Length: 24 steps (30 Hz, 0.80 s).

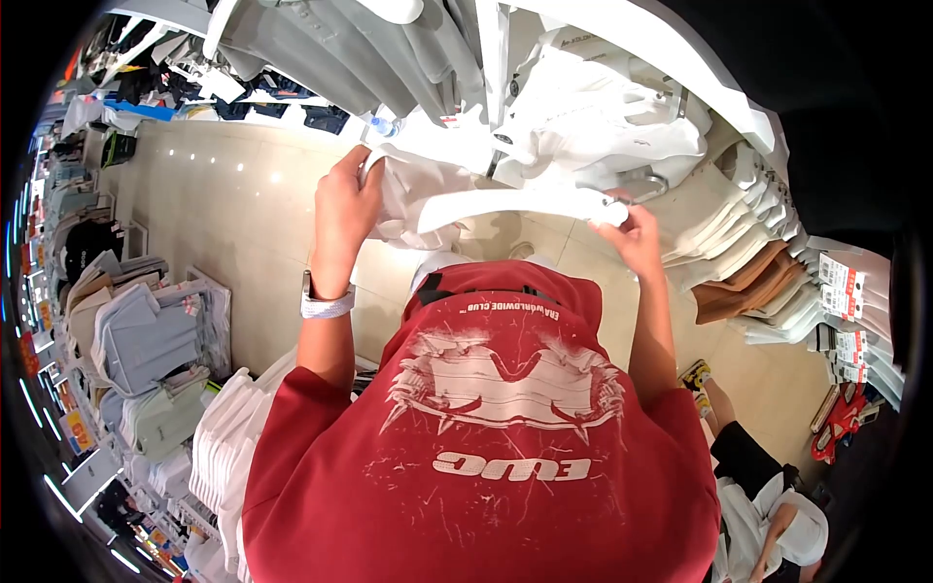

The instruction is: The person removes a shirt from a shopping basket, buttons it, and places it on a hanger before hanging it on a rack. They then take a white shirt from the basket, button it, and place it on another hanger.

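My left hand (345,199), a band around its wrist, has its fingers closed on a thin white garment (413,194) that hangs in front of me. To the right, my right hand (632,238) pinches the end of a white curved bar shaped like a clothes hanger (515,202). The bar lies level between both hands, its left end overlapping the garment. White shirts (603,117) hang just beyond my hands, strongly lit.
Grey garments (340,53) hang at the upper left. White, cream and brown clothes (743,282) line the right side. Folded clothes (146,335) and hanging white ones (228,447) stand at left. Another person (768,515) is at the lower right, on the tiled floor (224,214).
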Tool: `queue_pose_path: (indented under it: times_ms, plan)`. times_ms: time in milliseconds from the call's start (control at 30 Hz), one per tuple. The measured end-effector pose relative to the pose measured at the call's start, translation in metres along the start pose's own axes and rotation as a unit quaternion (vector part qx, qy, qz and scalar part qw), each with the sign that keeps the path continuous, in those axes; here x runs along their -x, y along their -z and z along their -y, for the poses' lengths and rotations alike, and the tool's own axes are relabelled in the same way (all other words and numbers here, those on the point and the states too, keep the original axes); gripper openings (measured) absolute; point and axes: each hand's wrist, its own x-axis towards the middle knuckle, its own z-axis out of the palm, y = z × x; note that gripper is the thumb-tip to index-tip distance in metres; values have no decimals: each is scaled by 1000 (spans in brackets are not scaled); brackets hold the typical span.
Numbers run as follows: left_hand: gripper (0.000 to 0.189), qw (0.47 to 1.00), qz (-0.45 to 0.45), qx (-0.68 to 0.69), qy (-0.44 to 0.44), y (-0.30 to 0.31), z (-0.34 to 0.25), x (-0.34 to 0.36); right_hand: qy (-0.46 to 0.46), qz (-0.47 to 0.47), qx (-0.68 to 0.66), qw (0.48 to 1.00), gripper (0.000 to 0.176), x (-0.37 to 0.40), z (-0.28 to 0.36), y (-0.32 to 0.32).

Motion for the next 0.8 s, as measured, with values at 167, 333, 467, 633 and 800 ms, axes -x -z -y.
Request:
queue_pose_path:
  times_ms: [167, 333, 467, 633, 800]
  plan:
    - [15, 995, -62, -3, -75, -1, -17, 3, 89, -26, 46, 995, 34, 11, 16, -13]
    - [17, 981, -81, -17, -175, -17, -47, 22, 168, -26, 100, 980, 30, 4, 40, -39]
    - [17, 971, -84, 71, -214, -22, -72, 33, 172, -14, 38, 984, 27, 8, 45, -81]
    - [21, 935, -43, 6, -351, -7, -68, 19, 140, -43, -36, 989, 34, 12, 46, -81]
    - [31, 908, 177, -39, -378, 16, -71, 18, 153, -40, -30, 987, 33, 12, 49, -75]
